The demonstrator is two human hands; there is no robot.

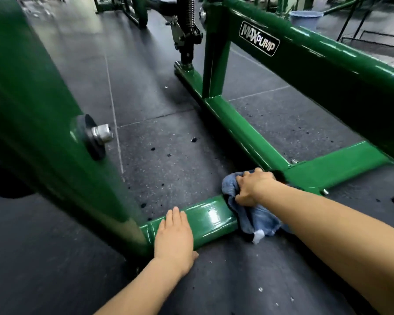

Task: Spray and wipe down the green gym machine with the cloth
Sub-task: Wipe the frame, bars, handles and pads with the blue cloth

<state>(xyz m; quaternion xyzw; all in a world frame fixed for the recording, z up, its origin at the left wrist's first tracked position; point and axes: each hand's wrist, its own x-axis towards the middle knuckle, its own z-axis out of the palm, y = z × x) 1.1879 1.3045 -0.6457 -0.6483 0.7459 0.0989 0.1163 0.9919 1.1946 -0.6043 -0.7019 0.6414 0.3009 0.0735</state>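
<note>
1. Nearest the camera, the left hand (pixel 174 233) lay flat over the low green base bar (pixel 210 218) of the gym machine (pixel 328 64), fingers straight, gripping nothing, seemingly bracing the person
2. Further right, the right hand (pixel 251 186) had its fingers curled into the blue cloth (pixel 257 220), bunching it and pressing it onto the same bar near the joint with the long floor rail (pixel 241 130)
3. Relative to that grip, the cloth spread out below and to the left of the knuckles, draping over the bar and trailing onto the dark rubber floor (pixel 168 137), its white tag (pixel 258 236) at the loose end
4. No spray bottle was in view, so I judged this the wiping step; the bar between the hands shone wet
5. Risk: the trailing cloth could pick up the black crumbs (pixel 193 139) scattered on the floor and smear them across the paint
6. Risk: the bracing palm could slip on the slick bar, or leave prints on it
7. A light blue bucket (pixel 305 17) stood well apart, beyond the upper rail
</note>
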